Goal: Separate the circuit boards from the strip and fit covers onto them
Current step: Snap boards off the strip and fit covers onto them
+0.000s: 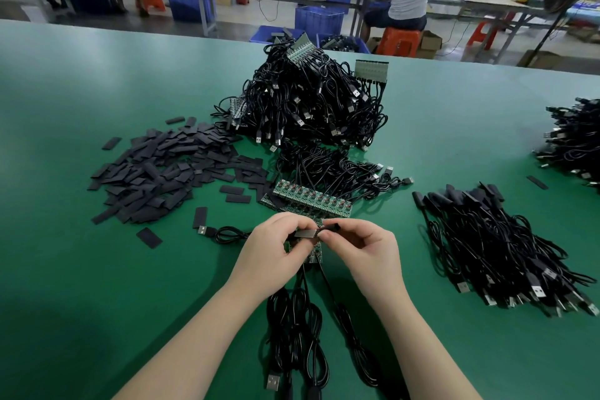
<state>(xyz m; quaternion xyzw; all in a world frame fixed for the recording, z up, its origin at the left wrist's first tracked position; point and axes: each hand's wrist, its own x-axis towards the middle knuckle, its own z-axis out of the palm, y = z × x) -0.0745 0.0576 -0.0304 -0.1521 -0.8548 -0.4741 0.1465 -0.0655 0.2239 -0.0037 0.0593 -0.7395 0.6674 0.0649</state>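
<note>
Hands meet at lower centre of frame: left hand (276,248) pinches a circuit board (305,233), fingers curled. Right hand (363,245) pinches a black cover (331,225) at the board's end. Board strip (311,200) lies just above.

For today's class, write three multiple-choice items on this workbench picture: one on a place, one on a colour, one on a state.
1. Where does the heap of flat black covers lie?
A. left of the hands
B. right of the hands
C. on the floor

2. What colour is the table?
A. red
B. green
C. white

3. What are the hands doing?
A. resting flat
B. pinching a small piece between them
C. hanging off the table

Key: 1 A, the heap is left of the left hand. 2 B, the surface is green. 3 B, the left hand and right hand both pinch the piece.
</note>
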